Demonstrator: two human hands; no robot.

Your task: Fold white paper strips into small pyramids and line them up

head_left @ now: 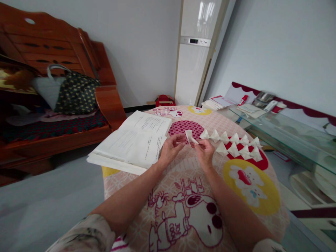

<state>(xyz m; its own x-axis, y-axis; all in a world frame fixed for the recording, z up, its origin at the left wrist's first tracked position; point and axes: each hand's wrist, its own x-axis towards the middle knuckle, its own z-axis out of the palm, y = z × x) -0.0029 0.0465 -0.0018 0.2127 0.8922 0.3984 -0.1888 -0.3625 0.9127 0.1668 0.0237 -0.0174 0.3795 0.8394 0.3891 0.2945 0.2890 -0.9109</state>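
Observation:
Just above the table, a small folded piece of white paper point(189, 135) is held between my two hands. The fingers of my left hand point(171, 148) are curled against its left side. From the right, my right hand point(205, 153) pinches its lower end between thumb and fingers. To the right of my hands, several small folded paper pyramids point(234, 149) stand in two rows on the tablecloth. A thick stack of printed sheets point(131, 141) lies open like a book, left of my left hand.
The round table has a patterned cloth point(183, 168). A glass shelf point(288, 131) with metal bowls point(264, 97) and a paper cup point(278, 107) stands close on the right. Papers point(217, 102) lie at the far edge. A wooden bench point(105, 101) with bags is at left.

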